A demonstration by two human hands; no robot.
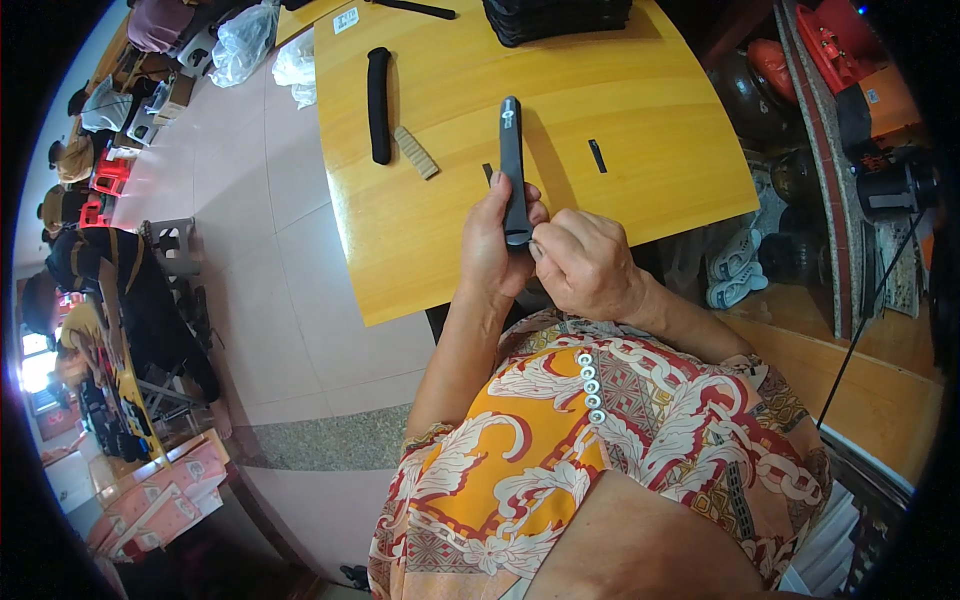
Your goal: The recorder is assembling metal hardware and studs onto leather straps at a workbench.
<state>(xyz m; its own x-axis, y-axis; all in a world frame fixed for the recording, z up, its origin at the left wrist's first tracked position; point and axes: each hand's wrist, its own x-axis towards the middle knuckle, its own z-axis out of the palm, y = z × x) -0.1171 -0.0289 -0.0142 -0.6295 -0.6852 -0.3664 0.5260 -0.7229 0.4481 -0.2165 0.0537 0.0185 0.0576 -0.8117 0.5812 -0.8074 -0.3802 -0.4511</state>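
Note:
My left hand [485,240] is closed round the lower part of a long, narrow black bar [511,150], thumb along its side. The bar has a rounded far end with a small white mark and stands out over the yellow table. Curled into a pinch, my right hand [586,262] is right beside the bar's near end; what its fingers hold is hidden. On the table, left of my hands, lie a similar black bar [379,105] and a ridged tan strip [416,153]. A small black strip [597,156] lies to the right, and another [487,174] shows partly beside my left thumb.
The yellow table [650,120] carries a stack of black items [555,20] at its far edge and a thin black piece [415,9]. Clear plastic bags [245,45] are beyond its left side. People sit at the left; pale shoes [737,268] lie at the right.

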